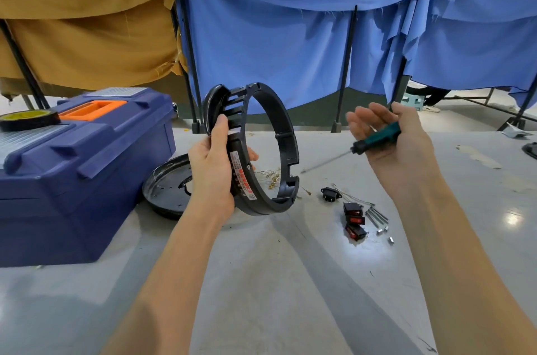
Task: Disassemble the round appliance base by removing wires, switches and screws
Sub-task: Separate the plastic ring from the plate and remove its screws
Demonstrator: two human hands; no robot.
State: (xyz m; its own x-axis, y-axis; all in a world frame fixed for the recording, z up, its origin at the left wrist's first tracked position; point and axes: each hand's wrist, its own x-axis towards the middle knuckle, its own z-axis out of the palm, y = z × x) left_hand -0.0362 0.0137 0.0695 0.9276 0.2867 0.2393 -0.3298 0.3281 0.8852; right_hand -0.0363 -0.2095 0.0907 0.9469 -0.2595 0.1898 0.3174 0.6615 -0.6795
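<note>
A: Where is the round base point(286, 128)?
B: Right of the blue toolbox point(87, 165), raised over the tabletop point(290, 282). The left hand point(212, 171) grips its rim, holding it on edge, with a black plate point(165, 186) lying behind.
A: And the right hand point(398, 157)?
B: Palm up, fingers loose, a screwdriver point(380, 136) resting across it. 3 switches point(354, 221) and some screws point(376, 216) lie below

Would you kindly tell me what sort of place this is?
Probably a makeshift workshop station: a grey worktable screened by blue cloth partitions, with a blue toolbox and removed switches laid out.
</note>
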